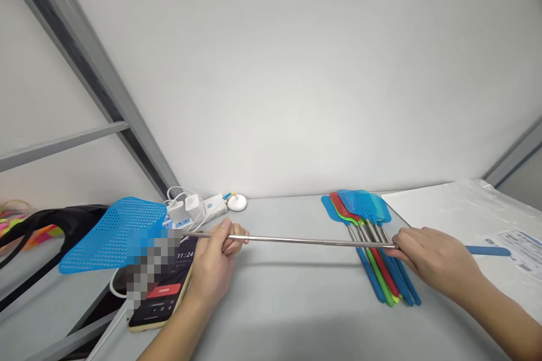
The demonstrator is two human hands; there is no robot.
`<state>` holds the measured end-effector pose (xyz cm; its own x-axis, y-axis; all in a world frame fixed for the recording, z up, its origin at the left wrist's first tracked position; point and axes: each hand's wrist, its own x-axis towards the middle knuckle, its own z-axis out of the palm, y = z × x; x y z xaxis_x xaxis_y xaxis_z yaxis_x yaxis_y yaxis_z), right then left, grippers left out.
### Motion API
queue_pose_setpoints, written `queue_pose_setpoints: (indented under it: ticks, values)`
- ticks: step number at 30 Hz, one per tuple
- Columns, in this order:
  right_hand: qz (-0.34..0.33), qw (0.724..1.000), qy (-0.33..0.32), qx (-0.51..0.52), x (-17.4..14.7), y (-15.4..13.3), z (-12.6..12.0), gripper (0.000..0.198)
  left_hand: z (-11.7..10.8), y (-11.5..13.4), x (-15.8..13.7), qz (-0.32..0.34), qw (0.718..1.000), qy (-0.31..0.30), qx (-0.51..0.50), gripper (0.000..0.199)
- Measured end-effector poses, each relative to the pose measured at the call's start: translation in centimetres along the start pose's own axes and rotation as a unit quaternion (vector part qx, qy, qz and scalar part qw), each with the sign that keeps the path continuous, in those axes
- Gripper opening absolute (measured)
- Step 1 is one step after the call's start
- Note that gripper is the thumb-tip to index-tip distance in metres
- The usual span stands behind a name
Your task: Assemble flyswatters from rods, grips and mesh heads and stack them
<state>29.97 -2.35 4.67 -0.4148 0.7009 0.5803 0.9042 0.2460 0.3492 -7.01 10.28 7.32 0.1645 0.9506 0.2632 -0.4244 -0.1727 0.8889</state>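
A telescopic fly swatter (292,240) stretches sideways above the table, its metal rod drawn out long. Its blue perforated head (122,231) points left and its blue handle end (489,250) sticks out on the right. My left hand (215,259) is closed round the rod near the head. Near the handle, my right hand (436,259) is closed on the rod's other end. Behind and below the rod, close to my right hand, lies a pile of fly swatters (364,214) with blue, red and green heads and handles, their rods short.
A phone (163,287) with a lit screen lies left of my left hand, partly blurred. Behind it are a power strip with chargers (192,208) and a white round disc (237,202). White plastic packaging (466,208) covers the right side. A black strap (76,220) lies far left.
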Motion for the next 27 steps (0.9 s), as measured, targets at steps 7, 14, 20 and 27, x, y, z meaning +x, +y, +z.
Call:
queue_pose_setpoints:
  ticks: [7,14,20,27]
  values:
    - [0.03,0.999,0.004,0.042,-0.3,0.4,0.3,0.035,0.7,-1.0,-0.3,-0.055,0.998,0.003,-0.007,0.047]
    - [0.076,0.994,0.024,0.073,2.2,-1.8,-1.2,0.032,3.4,-1.4,-0.9,-0.079,0.994,0.07,0.016,0.044]
    - [0.056,0.992,0.02,0.11,3.9,-1.8,-1.3,0.032,5.2,-2.6,-2.2,-0.108,0.992,0.049,0.034,0.045]
    - [0.021,0.993,-0.024,0.112,1.7,1.7,0.4,0.04,3.2,-0.3,-1.3,-0.026,0.976,0.211,0.041,0.046]
